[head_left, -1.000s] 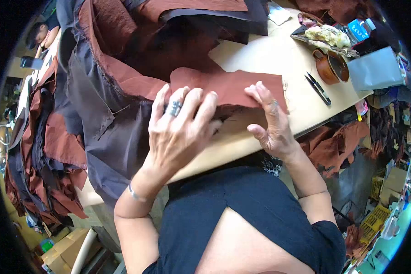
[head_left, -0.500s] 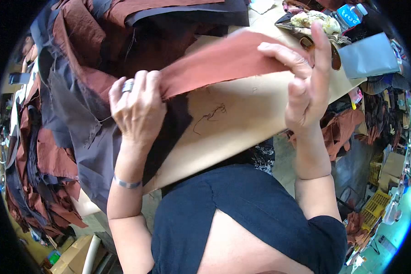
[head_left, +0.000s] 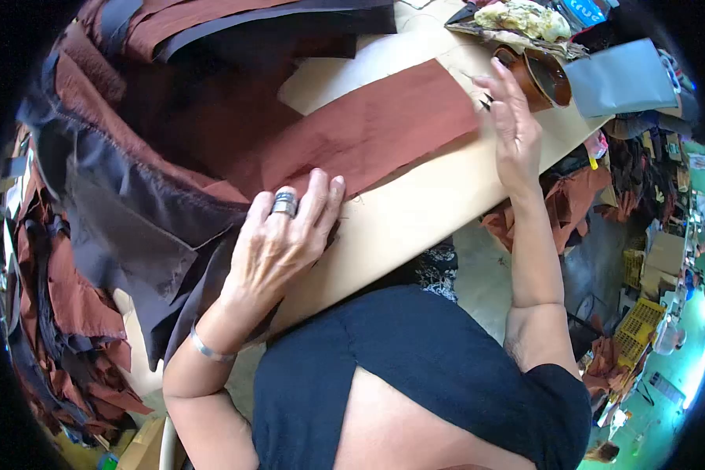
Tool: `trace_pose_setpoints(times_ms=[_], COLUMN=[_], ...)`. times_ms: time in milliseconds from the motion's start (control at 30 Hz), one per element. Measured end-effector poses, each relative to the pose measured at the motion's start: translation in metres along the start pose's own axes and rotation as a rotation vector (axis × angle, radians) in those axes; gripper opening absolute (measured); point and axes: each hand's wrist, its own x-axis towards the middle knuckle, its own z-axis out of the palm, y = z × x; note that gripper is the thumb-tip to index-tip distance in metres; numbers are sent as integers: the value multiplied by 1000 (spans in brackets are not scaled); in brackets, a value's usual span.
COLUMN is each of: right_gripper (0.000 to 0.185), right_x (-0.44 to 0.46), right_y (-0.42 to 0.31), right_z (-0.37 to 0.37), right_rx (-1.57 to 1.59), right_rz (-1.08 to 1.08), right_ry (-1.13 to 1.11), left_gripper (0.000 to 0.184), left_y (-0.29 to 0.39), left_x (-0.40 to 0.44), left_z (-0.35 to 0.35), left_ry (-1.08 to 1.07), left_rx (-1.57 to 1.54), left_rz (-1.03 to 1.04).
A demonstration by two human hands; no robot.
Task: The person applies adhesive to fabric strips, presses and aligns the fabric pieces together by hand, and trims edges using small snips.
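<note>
A reddish-brown strip of cloth (head_left: 392,117) lies across the pale tabletop, with frayed threads along its near edge. My left hand (head_left: 286,235), with rings on one finger, rests on the near edge of this cloth, fingers stretched out and a little apart. Dark grey cloth (head_left: 145,204) joined to more reddish-brown fabric hangs around that hand's left side. Just beyond the strip's right end is my right hand (head_left: 517,141), fingers extended, holding nothing that I can see. Close to its fingertips are a small dark pointed thing (head_left: 486,101) and a brown round container (head_left: 547,78).
Layered brown and dark cloth (head_left: 282,27) lies at the back of the pale table (head_left: 415,207). A grey-blue flat case (head_left: 623,82) and a crumpled yellowish cloth (head_left: 525,21) sit back right. Cloth scraps (head_left: 86,298) hang at left; a yellow crate (head_left: 641,329) stands on the floor right.
The strip, held up between both hands before, now lies on the table. My left hand has moved right and toward me and loosened flat; my right hand has moved off the strip's end.
</note>
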Motion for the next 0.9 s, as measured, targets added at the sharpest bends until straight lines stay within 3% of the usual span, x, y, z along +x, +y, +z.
trace_pose_setpoints(times_ms=[67,167,200,300,433,567,667,900], right_gripper=[39,41,51,56,58,55,55,47], right_x=[-3,-12,-15,-23,-18,-14,-15,-12], right_y=[-6,-13,-15,-1,4,3,0,-8], right_z=[-16,-39,-43,-43,-44,-40,-43,-50], right_rx=[-30,-397,-544,-705,-628,-634,-679,-579], right_rz=[40,28,9,65,172,132,152,18], right_ry=[72,60,0,-124,-173,-161,-276,-194], left_gripper=[44,45,45,44,43,42,41,41], left_y=[2,3,1,0,1,2,2,3], left_x=[1,-2,-4,-4,-3,-3,-4,-3], left_z=[-5,-6,-5,-5,-5,-4,-3,-5], left_ry=[-62,-79,-64,-50,-43,-38,-26,-46], left_rx=[-2,-26,-27,-40,-56,-71,-70,-161], left_rz=[-46,-68,-53,-45,-59,-73,-81,-165])
